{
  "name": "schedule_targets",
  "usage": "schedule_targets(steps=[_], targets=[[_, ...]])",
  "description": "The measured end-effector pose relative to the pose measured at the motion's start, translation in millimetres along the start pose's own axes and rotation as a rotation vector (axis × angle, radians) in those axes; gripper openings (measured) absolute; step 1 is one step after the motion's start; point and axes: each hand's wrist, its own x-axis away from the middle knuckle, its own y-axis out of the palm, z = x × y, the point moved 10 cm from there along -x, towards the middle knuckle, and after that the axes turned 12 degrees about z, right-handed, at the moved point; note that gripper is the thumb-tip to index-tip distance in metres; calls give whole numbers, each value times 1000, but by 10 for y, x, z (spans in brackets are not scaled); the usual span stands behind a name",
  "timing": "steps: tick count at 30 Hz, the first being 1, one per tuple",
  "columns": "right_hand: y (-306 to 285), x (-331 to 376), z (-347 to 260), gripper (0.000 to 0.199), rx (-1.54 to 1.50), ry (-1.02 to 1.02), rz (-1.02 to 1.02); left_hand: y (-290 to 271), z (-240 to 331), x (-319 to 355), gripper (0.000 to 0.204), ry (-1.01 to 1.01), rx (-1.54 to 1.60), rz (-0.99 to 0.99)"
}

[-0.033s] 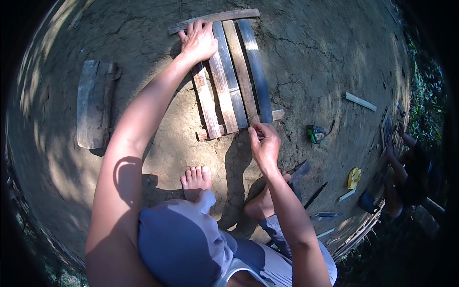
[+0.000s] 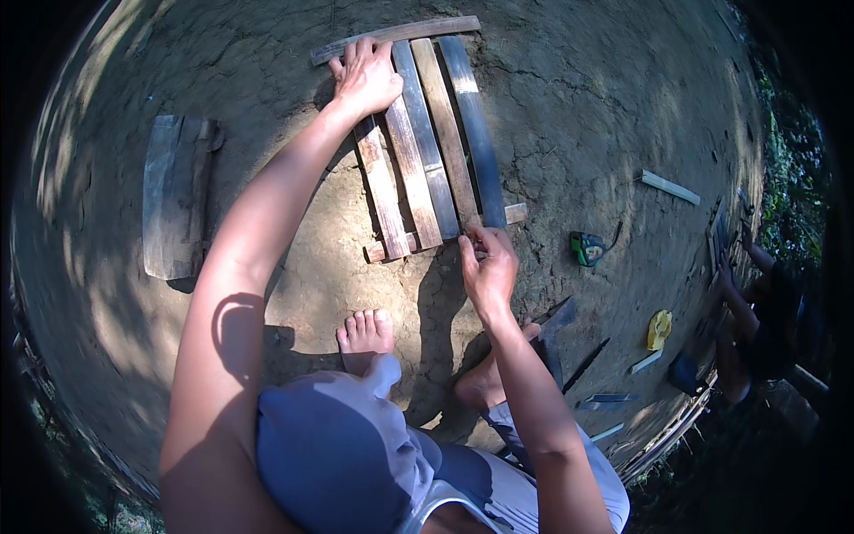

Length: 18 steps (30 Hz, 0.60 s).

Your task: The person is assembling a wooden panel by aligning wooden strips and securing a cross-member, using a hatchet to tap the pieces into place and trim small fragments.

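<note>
Several bamboo slats [image 2: 436, 169], some pale and some dark, lie side by side on the ground in front of me. They run between a far crosspiece [image 2: 436, 28] and a near crosspiece [image 2: 516, 214]. My left hand [image 2: 367, 82] covers the far ends of the left slats, its fingers curled over them by the far crosspiece. At the near ends of the right slats, my right hand [image 2: 489, 267] pinches with thumb and fingers. Those fingers partly hide the slat end and the near crosspiece there.
A wide weathered board [image 2: 173, 196] lies to the left. On the right are a green-black tape measure [image 2: 589, 248], a pale strip [image 2: 669, 187], a yellow object [image 2: 659, 329] and a dark blade-like tool [image 2: 587, 365]. Another person [image 2: 756, 311] crouches at the far right.
The slats and both hands have shifted very slightly left in the picture. The hold of each hand looks the same.
</note>
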Motion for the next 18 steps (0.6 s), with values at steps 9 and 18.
schedule_targets(steps=[9,18], targets=[[115,63,-100,32,116,-221,14,56,-51,-71,75,-40,-56,-9],[108,34,-51,28,73,-341,30,131,-82,-131,73,13,-17,78]])
